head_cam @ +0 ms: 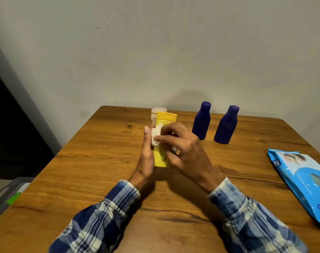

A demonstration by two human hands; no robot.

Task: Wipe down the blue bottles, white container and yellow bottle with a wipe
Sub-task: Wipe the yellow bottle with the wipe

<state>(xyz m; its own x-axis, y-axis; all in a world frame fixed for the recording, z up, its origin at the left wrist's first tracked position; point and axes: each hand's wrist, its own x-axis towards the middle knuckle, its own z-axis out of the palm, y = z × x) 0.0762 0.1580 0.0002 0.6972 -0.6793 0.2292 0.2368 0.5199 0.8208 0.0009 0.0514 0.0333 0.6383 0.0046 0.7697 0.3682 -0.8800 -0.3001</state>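
Note:
My left hand [146,157] grips the yellow bottle [162,154] from its left side, holding it above the wooden table [93,161]. My right hand [181,148] presses a crumpled white wipe [156,134] against the bottle's front. The white container [156,113] stands behind the yellow bottle, mostly hidden by it. Two blue bottles [201,121] [225,125] stand upright to the right, near the table's far edge.
A blue pack of wipes [301,179] lies at the table's right edge. A grey wall rises just behind the table. Off the left edge, on the floor, sits a clear plastic box [7,194] with a green clip.

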